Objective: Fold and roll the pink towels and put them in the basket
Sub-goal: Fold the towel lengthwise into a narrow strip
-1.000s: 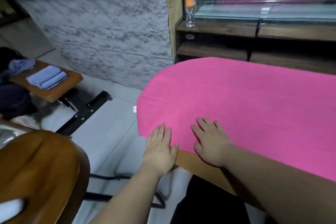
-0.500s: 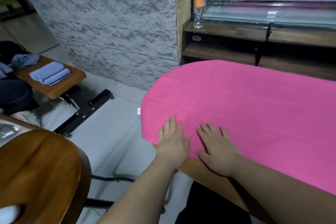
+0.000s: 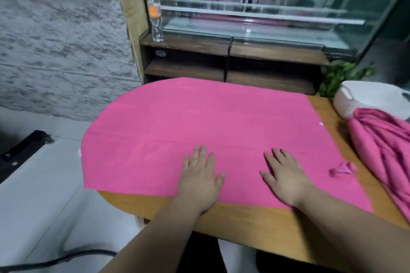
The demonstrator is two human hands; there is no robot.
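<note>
A pink towel (image 3: 199, 122) lies spread flat over the wooden table (image 3: 244, 224), its left end hanging past the table's edge. My left hand (image 3: 199, 177) presses flat on the towel near its front edge, fingers straight. My right hand (image 3: 284, 175) lies flat on the towel a short way to the right, fingers spread. A second pink towel (image 3: 381, 150) sits crumpled at the table's right side. Behind it stands a white basket (image 3: 366, 97), partly cut off by the frame.
A wooden counter (image 3: 221, 51) with a glass display case (image 3: 255, 6) stands behind the table, a plastic bottle (image 3: 155, 15) on its left end. A green plant (image 3: 341, 75) shows at the back right. Grey floor (image 3: 40, 195) and a black cable lie at left.
My view has swung right, bringing in the crumpled towel and basket. Both hands have slid to the right along the towel's front edge and moved further apart, still flat.
</note>
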